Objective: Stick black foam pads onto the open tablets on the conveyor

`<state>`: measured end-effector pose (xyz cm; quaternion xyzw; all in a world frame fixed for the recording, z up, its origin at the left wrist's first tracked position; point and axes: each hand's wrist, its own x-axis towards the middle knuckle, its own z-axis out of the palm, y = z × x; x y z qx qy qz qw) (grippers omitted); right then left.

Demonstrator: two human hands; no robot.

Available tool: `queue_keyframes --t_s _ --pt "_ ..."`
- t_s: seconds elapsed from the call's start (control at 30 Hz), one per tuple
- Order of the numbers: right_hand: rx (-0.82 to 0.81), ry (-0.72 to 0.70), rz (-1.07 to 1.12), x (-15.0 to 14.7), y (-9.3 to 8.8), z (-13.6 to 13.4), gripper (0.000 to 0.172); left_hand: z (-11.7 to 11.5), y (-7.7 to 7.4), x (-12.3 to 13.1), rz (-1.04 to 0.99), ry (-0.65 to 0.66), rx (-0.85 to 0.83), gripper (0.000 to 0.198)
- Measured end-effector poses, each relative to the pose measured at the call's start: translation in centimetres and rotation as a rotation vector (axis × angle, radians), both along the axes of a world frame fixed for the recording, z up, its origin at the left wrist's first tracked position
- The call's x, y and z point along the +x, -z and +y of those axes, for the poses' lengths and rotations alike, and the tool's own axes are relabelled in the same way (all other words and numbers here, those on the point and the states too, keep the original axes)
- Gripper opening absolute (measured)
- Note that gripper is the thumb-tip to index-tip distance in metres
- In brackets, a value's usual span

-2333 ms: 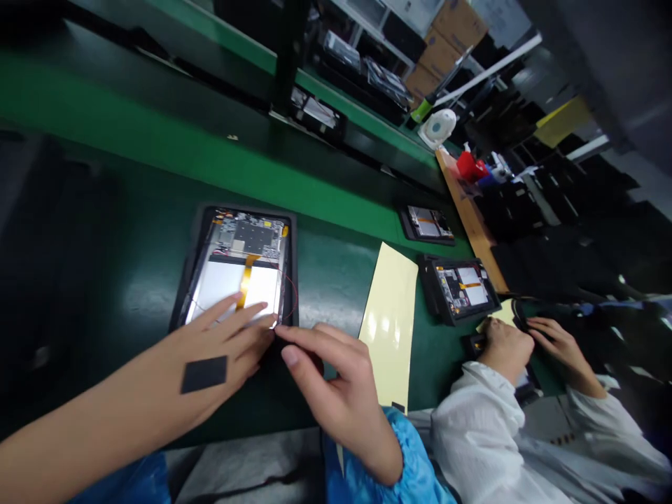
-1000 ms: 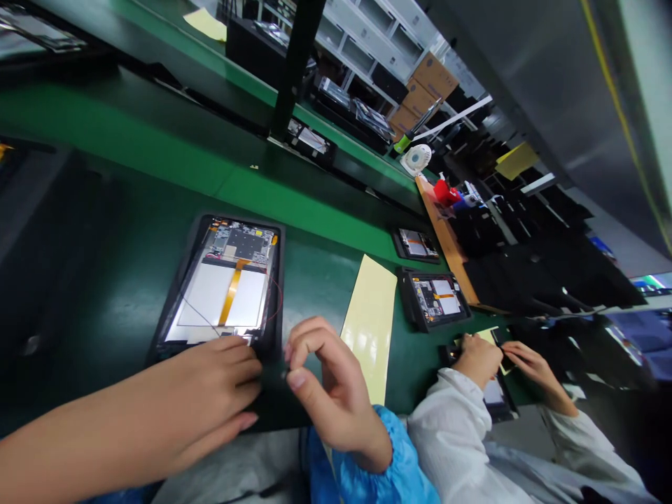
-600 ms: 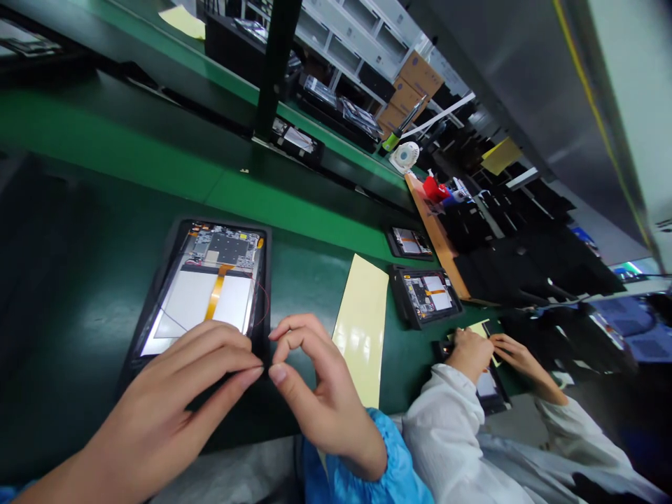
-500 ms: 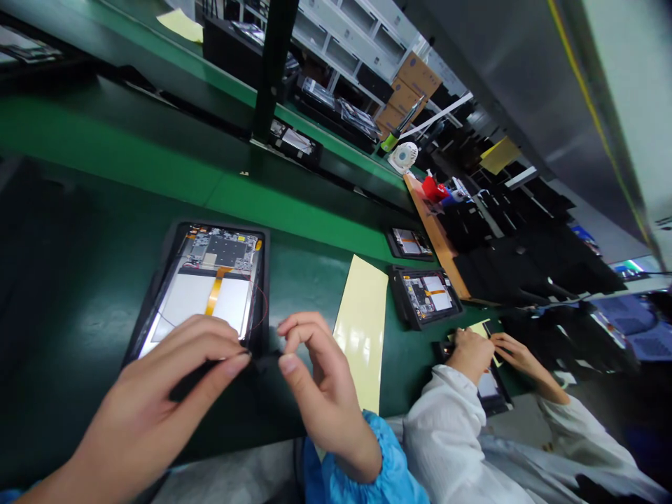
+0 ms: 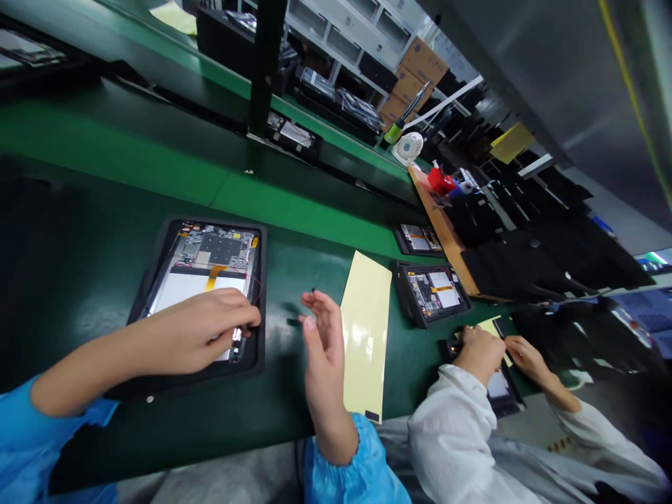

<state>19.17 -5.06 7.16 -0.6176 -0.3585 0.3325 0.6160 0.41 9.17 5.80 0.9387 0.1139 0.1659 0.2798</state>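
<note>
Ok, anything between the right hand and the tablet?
Just bare mat, a small black bit and the tray's rim. The right hand is clear of the tablet, though the left hand covers its lower part.

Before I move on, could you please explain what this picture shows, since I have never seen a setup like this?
This is a view from a camera worn on a person's head, looking down at their own bare hands, so the scene looks tilted. On a green mat lies an opened tablet in a black tray, with its circuit board and a pale panel showing. The left hand rests over the tablet's lower part. The right hand is raised beside the tray and holds nothing visible. Further along are a cream sheet and another opened tablet. At lower right, a co-worker in a white coat works separately.
</note>
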Motion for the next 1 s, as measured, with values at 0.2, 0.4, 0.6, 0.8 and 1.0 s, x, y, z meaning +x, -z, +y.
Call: queue_keyframes --t_s 0.2,0.4,0.6,0.8,1.0 --pt "-0.013 -0.055 0.033 -0.2 0.4 -0.2 0.038 1.9 0.1 0.0 -0.134 -0.119 -0.069 0.043" --pt "-0.023 -0.183 -0.114 -0.1 -0.6 0.6 0.016 3.6 -0.6 1.1 -0.066 -0.089 -0.135 0.048" --pt "-0.083 -0.326 -0.149 0.2 -1.6 1.5 0.012 6.0 -0.1 2.2 0.107 -0.036 -0.123 0.037" --pt "-0.246 -0.480 -0.093 0.0 -1.8 2.8 0.018 7.4 1.3 2.5 0.151 -0.088 -0.018 0.028" --pt "-0.409 -0.603 0.246 0.4 -2.4 5.6 0.038 7.6 2.9 2.6 0.061 -0.153 0.076 0.032"
